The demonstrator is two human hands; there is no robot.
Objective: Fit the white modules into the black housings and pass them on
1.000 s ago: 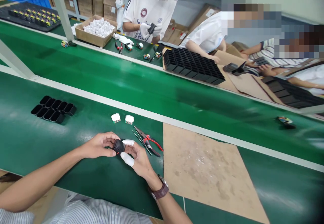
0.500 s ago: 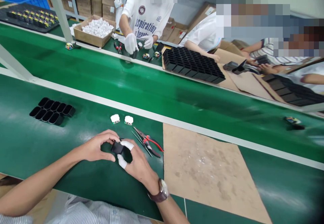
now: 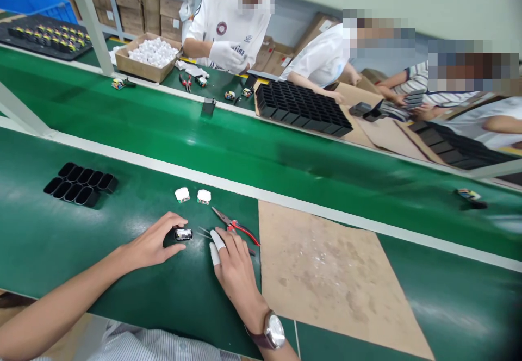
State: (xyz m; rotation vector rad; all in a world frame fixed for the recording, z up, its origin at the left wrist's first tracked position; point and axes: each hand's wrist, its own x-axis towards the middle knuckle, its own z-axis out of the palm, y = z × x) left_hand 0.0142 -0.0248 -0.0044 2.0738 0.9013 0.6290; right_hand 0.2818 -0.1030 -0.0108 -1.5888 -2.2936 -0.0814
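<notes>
My left hand (image 3: 153, 244) pinches a small black housing (image 3: 183, 234) between thumb and forefinger, holding it down on the green table with its open end facing me. My right hand (image 3: 232, 266) wears white finger cots on thumb and forefinger and reaches over the thin metal tweezers (image 3: 205, 233) and the red-handled pliers (image 3: 236, 226); its fingertips lie on them, though a grip does not show. Two small white parts (image 3: 193, 195) lie just beyond my hands.
A black tray of empty housings (image 3: 80, 184) lies at the left. A brown cardboard sheet (image 3: 330, 268) covers the table to the right. Beyond the white rail runs a green conveyor (image 3: 261, 143) carrying a black housing (image 3: 208, 106). Several people work at the far side with trays and boxes.
The black housing went from both hands down onto the table, now held by my left hand alone. My right hand let go and moved right onto the tools.
</notes>
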